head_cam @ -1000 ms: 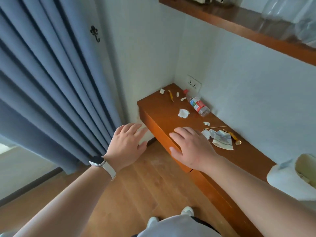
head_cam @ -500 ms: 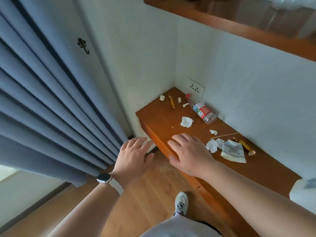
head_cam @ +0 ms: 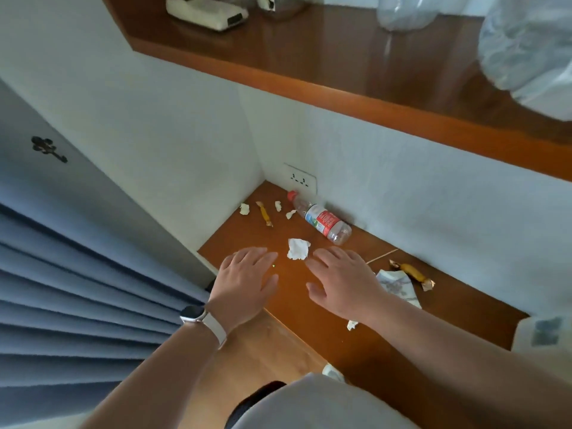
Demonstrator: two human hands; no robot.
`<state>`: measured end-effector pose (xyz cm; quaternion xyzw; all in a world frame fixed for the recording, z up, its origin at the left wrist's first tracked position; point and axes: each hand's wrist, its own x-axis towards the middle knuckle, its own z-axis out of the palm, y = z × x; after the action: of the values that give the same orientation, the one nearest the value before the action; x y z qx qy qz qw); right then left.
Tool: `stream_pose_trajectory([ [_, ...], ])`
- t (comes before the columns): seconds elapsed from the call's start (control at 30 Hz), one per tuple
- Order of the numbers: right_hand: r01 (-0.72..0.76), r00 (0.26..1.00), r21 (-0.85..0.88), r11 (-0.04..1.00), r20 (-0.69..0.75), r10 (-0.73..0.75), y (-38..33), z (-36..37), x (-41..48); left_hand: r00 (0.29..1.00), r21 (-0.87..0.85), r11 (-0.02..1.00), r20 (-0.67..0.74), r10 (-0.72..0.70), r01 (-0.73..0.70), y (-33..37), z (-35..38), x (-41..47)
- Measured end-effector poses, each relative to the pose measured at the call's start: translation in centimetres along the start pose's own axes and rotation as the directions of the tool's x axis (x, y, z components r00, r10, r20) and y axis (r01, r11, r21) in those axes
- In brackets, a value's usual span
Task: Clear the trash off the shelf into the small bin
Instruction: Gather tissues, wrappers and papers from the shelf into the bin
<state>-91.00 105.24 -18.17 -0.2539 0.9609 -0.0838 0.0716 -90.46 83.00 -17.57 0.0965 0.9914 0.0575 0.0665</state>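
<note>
Hovering left hand [head_cam: 244, 283] and right hand [head_cam: 342, 281] over low shelf [head_cam: 448, 308], fingers spread, gripping nothing. Crumpled tissue [head_cam: 297, 249] lying between fingertips; bottle [head_cam: 322, 219] against wall.

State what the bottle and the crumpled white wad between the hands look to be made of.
Bottle: clear glossy plastic, likely; you see through its body, with a printed red label and a red cap.
Crumpled white wad: tissue or thin paper, matte, with soft irregular creases.
</note>
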Motion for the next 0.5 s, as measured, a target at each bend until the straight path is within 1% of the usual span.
stream_pose_trajectory([
  [0.13,-0.083,0.997,0.018,0.996,0.003,0.083,1.3,0.2,-0.3,0.998,-0.019,0.998,0.040,0.053,-0.053,0.2,0.6,2.2],
  [0.3,-0.190,0.980,0.000,0.982,0.058,0.190,3.3,0.8,-0.2,0.988,-0.037,0.988,0.036,0.151,-0.149,-0.3,2.3,5.6],
  [0.43,-0.331,0.941,0.026,0.943,0.087,0.328,4.2,1.8,-0.3,0.954,-0.035,0.954,0.015,0.299,-0.298,-0.9,4.3,8.6],
  [0.5,-0.408,0.909,0.034,0.912,0.112,0.402,4.1,2.4,-0.2,0.933,-0.038,0.936,0.065,0.353,-0.351,-1.5,5.3,10.1],
])
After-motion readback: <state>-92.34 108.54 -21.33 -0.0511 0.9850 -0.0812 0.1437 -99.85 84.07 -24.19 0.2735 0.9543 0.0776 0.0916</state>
